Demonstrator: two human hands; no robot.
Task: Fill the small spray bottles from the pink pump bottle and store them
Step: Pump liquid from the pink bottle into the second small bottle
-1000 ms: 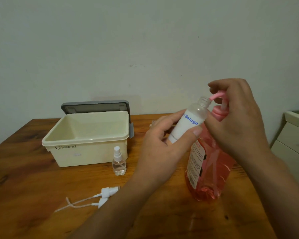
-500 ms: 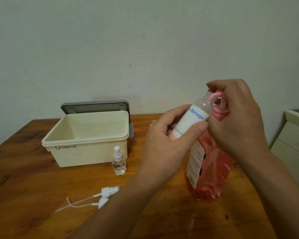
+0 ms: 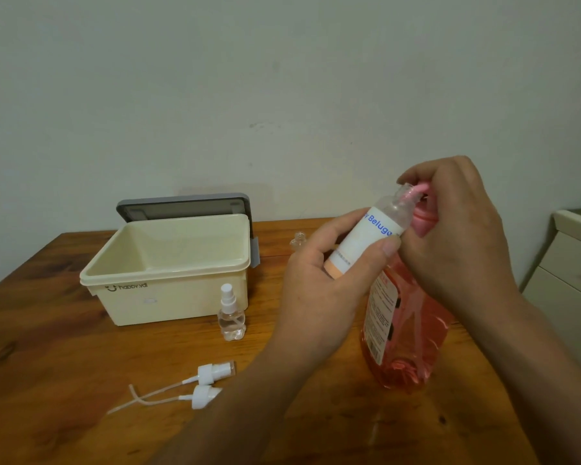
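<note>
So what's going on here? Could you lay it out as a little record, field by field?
left hand: grips a white-labelled bottle, tilted, open neck at the pump spout
right hand: curled over the pump head of the pink pump bottle
pink pump bottle: upright on the table, holds pink liquid
capped spray bottle: upright before the cream box
loose spray heads: two, lying on the table, tubes attached
uncapped small bottle: behind left hand, partly hidden
cream box: open, grey lid behind it
</note>
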